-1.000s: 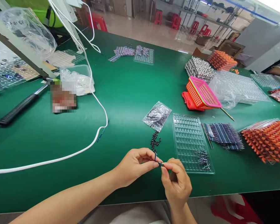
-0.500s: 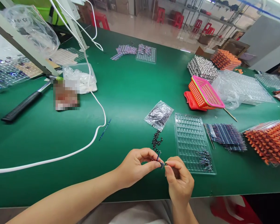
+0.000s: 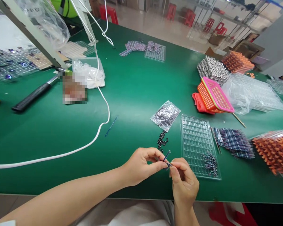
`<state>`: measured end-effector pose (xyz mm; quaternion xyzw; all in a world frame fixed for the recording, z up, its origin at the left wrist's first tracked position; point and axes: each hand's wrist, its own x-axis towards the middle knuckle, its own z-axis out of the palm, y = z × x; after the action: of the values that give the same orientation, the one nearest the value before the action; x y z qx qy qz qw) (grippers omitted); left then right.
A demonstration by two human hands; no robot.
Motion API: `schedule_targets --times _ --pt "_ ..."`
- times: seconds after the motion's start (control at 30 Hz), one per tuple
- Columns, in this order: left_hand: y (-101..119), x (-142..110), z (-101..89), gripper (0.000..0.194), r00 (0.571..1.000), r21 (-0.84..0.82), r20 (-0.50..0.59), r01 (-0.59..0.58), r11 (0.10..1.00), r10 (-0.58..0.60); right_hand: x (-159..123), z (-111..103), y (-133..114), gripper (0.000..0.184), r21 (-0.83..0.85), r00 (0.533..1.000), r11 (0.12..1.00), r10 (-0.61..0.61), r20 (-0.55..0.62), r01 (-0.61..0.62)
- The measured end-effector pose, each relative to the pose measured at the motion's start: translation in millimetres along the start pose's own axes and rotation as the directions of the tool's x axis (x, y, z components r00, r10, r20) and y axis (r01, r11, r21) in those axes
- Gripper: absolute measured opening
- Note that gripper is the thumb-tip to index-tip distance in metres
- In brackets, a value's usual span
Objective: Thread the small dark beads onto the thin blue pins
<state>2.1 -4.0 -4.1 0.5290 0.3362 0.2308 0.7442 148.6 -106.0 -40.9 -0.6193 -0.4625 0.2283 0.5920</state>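
My left hand (image 3: 145, 164) pinches a small dark blue patterned strip (image 3: 166, 155) between thumb and fingers; one end sticks up past the fingertips. Against its other end, the thumb and forefinger of my right hand (image 3: 184, 177) are pressed together, hiding most of what lies between them. Loose black beads (image 3: 162, 141) lie just beyond, spilling from a clear bag of dark beads (image 3: 166, 115). To the right is a clear moulded tray (image 3: 194, 144) with several twisted dark blue pieces (image 3: 210, 164) in its near right corner.
Blue strips (image 3: 233, 142) lie right of the tray, near stacked orange pieces (image 3: 273, 150). A pink and orange basket (image 3: 217, 94) stands farther back. A white cable (image 3: 94, 139) crosses the left side, near a black-handled hammer (image 3: 35, 95). One blue strip (image 3: 111, 125) lies alone.
The whole view has shifted, so most things sit farther right in the picture. My fingertips have come closer together at the strip, and its raised end leans more to the right.
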Motion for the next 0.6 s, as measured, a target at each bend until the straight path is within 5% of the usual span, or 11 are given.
schedule_targets --times 0.6 --pt "1.4 -1.3 -0.3 0.014 1.000 0.028 -0.008 -0.009 1.000 0.010 -0.8 -0.3 2.1 0.002 0.004 1.000 1.000 0.004 0.005 -0.004"
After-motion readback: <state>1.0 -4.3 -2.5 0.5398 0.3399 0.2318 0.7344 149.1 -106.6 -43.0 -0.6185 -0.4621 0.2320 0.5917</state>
